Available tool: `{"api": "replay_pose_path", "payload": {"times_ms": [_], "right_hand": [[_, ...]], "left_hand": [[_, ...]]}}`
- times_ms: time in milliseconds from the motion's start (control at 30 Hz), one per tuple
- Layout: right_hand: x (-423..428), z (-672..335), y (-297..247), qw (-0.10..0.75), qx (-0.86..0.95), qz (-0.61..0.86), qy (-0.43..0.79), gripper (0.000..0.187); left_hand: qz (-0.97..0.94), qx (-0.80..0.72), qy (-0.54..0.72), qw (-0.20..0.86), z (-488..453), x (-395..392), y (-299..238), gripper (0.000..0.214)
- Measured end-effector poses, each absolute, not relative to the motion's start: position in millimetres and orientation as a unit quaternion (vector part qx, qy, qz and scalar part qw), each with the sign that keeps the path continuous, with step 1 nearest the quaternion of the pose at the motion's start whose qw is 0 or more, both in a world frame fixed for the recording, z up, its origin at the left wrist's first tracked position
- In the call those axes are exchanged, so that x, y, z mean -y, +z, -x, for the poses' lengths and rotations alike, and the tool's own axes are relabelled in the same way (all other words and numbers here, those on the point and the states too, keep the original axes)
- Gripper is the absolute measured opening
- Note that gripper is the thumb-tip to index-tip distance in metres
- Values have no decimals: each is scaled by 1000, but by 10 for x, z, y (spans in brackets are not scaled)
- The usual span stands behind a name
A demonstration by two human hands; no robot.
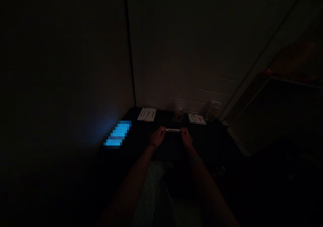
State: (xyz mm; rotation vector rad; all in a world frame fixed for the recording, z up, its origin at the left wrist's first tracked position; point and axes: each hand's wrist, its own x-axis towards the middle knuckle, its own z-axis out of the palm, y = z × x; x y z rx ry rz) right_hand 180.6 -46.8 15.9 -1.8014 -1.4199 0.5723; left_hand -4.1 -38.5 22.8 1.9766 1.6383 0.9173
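Note:
The room is very dark. My left hand (157,137) and my right hand (186,137) hold a white marker pen (173,130) level between them, each pinching one end, above a dark table (214,136). A row of several white markers (147,114) lies side by side just beyond my left hand, near the wall.
A glowing blue screen (118,133) lies on the table's left part. Small packets and a clear container (178,114) stand at the back by the wall, with a flat printed box (196,119) beside them. A dark piece of furniture (277,112) stands at the right.

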Motion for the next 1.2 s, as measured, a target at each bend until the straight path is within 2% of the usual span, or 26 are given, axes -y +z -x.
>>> {"api": "replay_pose_path", "payload": {"times_ms": [233,467,667,833,1200], "right_hand": [[471,-1807,164,398,556,690,237,42],[440,-1810,134,389,553,703,220,44],[471,-1772,179,401,541,711,202,52],[498,-1752,226,379,549,719,197,57],[503,-1747,220,344,571,728,161,52]], "left_hand": [[-670,-587,366,269,53,308,175,32],[-669,-587,379,253,62,303,153,36],[-652,-601,397,234,58,252,106,44],[-648,-594,406,251,73,232,83,49],[-674,-609,360,211,75,258,94,41]]}}
